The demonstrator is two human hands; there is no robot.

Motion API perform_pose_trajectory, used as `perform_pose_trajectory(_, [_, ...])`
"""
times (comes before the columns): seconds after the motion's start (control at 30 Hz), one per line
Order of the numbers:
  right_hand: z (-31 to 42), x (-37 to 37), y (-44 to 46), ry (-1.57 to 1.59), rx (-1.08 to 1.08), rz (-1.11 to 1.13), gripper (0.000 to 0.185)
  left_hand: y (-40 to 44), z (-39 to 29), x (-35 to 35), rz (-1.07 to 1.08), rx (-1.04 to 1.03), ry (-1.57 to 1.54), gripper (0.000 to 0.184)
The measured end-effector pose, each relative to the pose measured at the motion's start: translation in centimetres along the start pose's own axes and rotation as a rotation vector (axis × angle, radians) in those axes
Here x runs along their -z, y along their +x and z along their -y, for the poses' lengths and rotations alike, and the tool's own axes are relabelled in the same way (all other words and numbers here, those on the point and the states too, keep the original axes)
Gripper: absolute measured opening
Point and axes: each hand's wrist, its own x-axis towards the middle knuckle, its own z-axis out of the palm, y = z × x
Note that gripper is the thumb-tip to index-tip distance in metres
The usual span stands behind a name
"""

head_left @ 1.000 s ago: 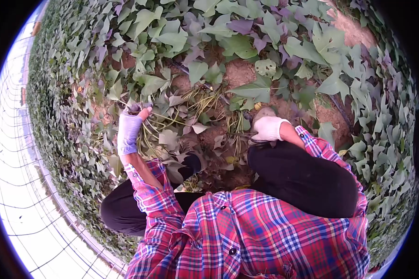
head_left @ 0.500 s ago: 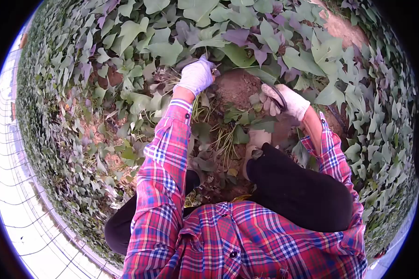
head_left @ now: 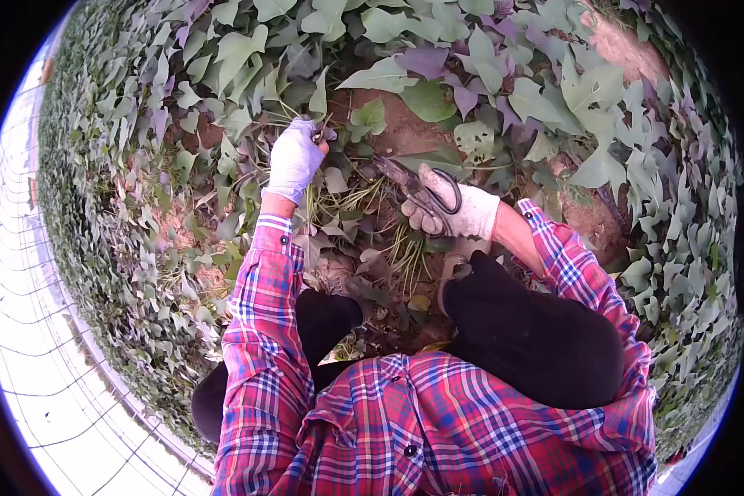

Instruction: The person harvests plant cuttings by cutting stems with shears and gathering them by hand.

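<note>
My left hand (head_left: 296, 161), in a pale glove, is closed around a leafy vine (head_left: 319, 97), with stems and leaves poking out past the fingers. To its right, my right hand (head_left: 465, 208), also gloved, grips a pair of scissors (head_left: 408, 181) by dark looped handles. The blades point up and left toward the vine, apart from my left hand. Below both hands lies a heap of pale green stems (head_left: 405, 250) with leaves. Whether the blades are spread is hard to make out.
Dense green and purple foliage (head_left: 554, 107) surrounds me. Bare soil (head_left: 405, 128) shows beyond the scissors, with more soil (head_left: 628, 50) at upper right. My bent knees in dark trousers (head_left: 537, 339) frame the ground in front. A wire fence (head_left: 33, 347) runs along the left.
My left hand has moved left and slightly down with the vine. My right hand has swung left and down, bringing the scissors into fuller view with their blades toward the vine.
</note>
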Motion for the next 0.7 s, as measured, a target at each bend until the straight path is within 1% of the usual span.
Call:
perform_pose_trajectory(0.1, [-1.4, -2.5, 1.0, 0.175, -0.008, 0.02, 0.063, -1.0, -1.3, 1.3, 0.018, 0.05, -0.076, 0.025])
perform_pose_trajectory(0.2, [-2.4, -3.6, 1.9, 0.351, -0.022, 0.037, 0.062, -1.3, -0.8, 0.7, -0.04, 0.025, -0.05, 0.021])
perform_pose_trajectory(0.23, [-2.2, -3.7, 2.1, 0.375, -0.057, 0.09, 0.06, -1.2, -1.0, 0.8, -0.064, 0.015, -0.026, 0.02])
perform_pose_trajectory(0.27, [-2.2, -3.8, 2.2, 0.377, -0.055, 0.092, 0.06, -1.2, -1.3, 0.8, -0.063, 0.014, -0.024, 0.02])
perform_pose_trajectory(0.33, [-2.2, -4.3, 2.4, 0.43, 0.018, 0.064, 0.056, -1.2, -1.8, 0.8, -0.042, 0.024, -0.057, 0.019])
perform_pose_trajectory(0.47, [-2.3, -3.8, 2.8, 0.376, 0.052, 0.036, 0.055, -1.1, -2.0, 0.7, -0.037, 0.015, -0.01, 0.02])
perform_pose_trajectory(0.53, [-2.5, -3.2, 3.1, 0.339, 0.073, 0.019, 0.054, -1.3, -2.0, 0.8, -0.073, 0.018, 0.03, 0.021])
perform_pose_trajectory(0.67, [-3.0, -2.0, 3.7, 0.26, 0.11, -0.018, 0.053, -2.4, -2.2, 1.3, -0.095, 0.02, 0.0, 0.023])
perform_pose_trajectory(0.7, [-3.2, -1.7, 3.9, 0.237, 0.12, -0.023, 0.052, -2.9, -2.4, 1.4, -0.124, 0.11, 0.0, 0.022])
